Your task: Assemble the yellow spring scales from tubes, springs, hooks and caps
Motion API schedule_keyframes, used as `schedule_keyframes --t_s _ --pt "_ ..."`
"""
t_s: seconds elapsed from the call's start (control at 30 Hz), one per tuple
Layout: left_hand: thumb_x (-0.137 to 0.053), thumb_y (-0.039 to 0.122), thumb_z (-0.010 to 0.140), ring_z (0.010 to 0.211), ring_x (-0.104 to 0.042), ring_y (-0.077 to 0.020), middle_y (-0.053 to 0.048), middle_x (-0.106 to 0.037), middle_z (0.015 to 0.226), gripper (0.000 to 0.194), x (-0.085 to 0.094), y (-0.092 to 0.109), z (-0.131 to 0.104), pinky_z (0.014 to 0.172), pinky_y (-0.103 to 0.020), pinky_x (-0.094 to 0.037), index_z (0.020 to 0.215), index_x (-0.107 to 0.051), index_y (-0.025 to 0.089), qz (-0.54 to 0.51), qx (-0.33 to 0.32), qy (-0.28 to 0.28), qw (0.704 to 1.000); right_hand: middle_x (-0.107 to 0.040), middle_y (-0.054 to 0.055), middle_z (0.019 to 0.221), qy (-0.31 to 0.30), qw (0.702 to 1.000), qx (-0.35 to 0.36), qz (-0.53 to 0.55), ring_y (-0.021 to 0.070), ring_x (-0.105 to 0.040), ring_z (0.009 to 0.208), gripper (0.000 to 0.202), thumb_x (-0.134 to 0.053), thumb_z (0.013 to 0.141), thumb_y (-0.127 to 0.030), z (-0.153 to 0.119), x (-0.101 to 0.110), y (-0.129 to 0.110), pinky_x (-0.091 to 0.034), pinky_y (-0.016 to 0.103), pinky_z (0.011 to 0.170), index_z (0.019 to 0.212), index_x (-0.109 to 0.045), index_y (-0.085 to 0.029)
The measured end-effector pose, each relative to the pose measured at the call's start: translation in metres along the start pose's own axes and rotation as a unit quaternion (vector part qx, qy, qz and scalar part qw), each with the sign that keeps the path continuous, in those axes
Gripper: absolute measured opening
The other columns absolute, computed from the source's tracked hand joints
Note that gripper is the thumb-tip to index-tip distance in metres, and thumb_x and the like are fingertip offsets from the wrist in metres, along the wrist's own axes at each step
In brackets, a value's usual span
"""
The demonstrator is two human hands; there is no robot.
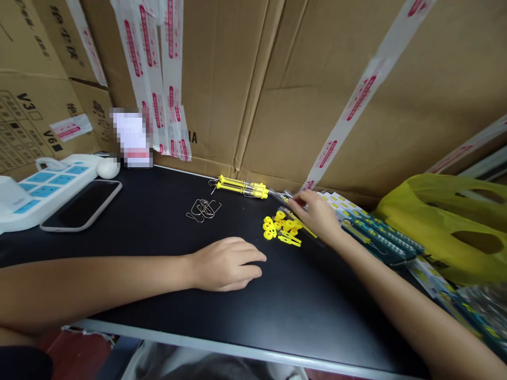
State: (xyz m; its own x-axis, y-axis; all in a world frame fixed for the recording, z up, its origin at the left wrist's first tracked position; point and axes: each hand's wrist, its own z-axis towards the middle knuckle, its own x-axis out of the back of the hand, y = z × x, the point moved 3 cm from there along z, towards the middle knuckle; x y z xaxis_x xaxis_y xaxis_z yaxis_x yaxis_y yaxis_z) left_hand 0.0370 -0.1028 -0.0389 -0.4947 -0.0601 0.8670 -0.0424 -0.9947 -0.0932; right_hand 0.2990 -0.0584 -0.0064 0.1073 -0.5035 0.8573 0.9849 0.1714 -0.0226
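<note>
My left hand (pixel 229 264) rests palm down on the black table (pixel 237 322), fingers a little apart, with nothing in it. My right hand (pixel 315 211) reaches over thin metal and yellow rods (pixel 299 219) at the back right; its thumb and finger are close together, and what lies between them is too small to make out. Just left of it is a pile of small yellow plastic parts (pixel 281 227). Assembled yellow pieces with metal rods (pixel 241 187) lie near the cardboard wall. Several bent wire hooks (pixel 203 209) form a small heap farther left.
A white power strip (pixel 55 184) and a phone (pixel 83 206) occupy the left side. Stacked printed packages (pixel 380 237) and a yellow plastic bag (pixel 447 221) stand at the right. Taped cardboard (pixel 214 79) closes off the back. The table's front edge (pixel 198 345) runs below my left hand.
</note>
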Motion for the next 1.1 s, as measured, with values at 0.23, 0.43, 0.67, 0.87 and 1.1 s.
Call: schedule_keyframes --t_s 0.23,0.43,0.67,0.87,1.1 --pt "-0.044 0.022 0.089 0.104 -0.056 -0.0162 -0.002 -0.064 0.110 0.018 -0.003 0.000 -0.003 0.098 -0.034 -0.038 0.094 -0.062 0.019 0.014 -0.008 0.008 1.000 -0.060 0.012 0.096 -0.093 0.985 0.102 -0.101 0.0268 -0.053 0.093 0.023 -0.059 0.083 -0.033 0.053 -0.042 -0.044 -0.040 0.033 0.074 0.099 -0.060 -0.017" --pt "-0.044 0.022 0.089 0.097 -0.058 -0.0155 -0.002 -0.065 0.104 0.019 -0.004 -0.001 -0.002 0.096 -0.034 -0.039 0.093 -0.062 0.019 0.007 -0.007 0.008 1.000 -0.062 0.014 0.096 -0.118 0.979 0.115 -0.124 0.0262 -0.053 0.092 0.020 -0.060 0.084 -0.029 0.070 -0.059 -0.057 -0.039 0.032 0.074 0.097 -0.058 -0.014" --pt "-0.042 0.021 0.090 0.095 -0.058 -0.0155 -0.002 -0.064 0.103 0.021 -0.004 -0.001 -0.001 0.096 -0.034 -0.039 0.092 -0.063 0.018 0.007 -0.005 -0.008 1.000 -0.062 0.013 0.097 -0.130 0.976 0.117 -0.128 0.0226 -0.055 0.089 0.018 -0.053 0.088 -0.026 0.068 -0.057 -0.059 -0.038 0.029 0.073 0.100 -0.053 -0.013" --pt "-0.043 0.022 0.089 0.095 -0.057 -0.0147 -0.002 -0.064 0.103 0.020 -0.005 -0.002 -0.001 0.096 -0.032 -0.039 0.091 -0.062 0.019 0.013 0.001 -0.008 1.000 -0.063 0.012 0.094 -0.130 0.977 0.129 -0.107 0.0241 -0.056 0.089 0.021 -0.060 0.084 -0.031 0.070 -0.061 -0.063 -0.039 0.030 0.073 0.094 -0.057 -0.014" --pt "-0.044 0.022 0.089 0.098 -0.057 -0.0151 -0.002 -0.064 0.104 0.019 -0.004 -0.001 -0.001 0.095 -0.032 -0.041 0.092 -0.063 0.019 0.014 0.000 -0.014 1.000 -0.057 0.007 0.094 -0.093 0.988 0.110 -0.054 0.0213 -0.055 0.090 0.016 -0.065 0.080 -0.030 0.072 -0.060 -0.065 -0.041 0.028 0.070 0.088 -0.058 -0.018"
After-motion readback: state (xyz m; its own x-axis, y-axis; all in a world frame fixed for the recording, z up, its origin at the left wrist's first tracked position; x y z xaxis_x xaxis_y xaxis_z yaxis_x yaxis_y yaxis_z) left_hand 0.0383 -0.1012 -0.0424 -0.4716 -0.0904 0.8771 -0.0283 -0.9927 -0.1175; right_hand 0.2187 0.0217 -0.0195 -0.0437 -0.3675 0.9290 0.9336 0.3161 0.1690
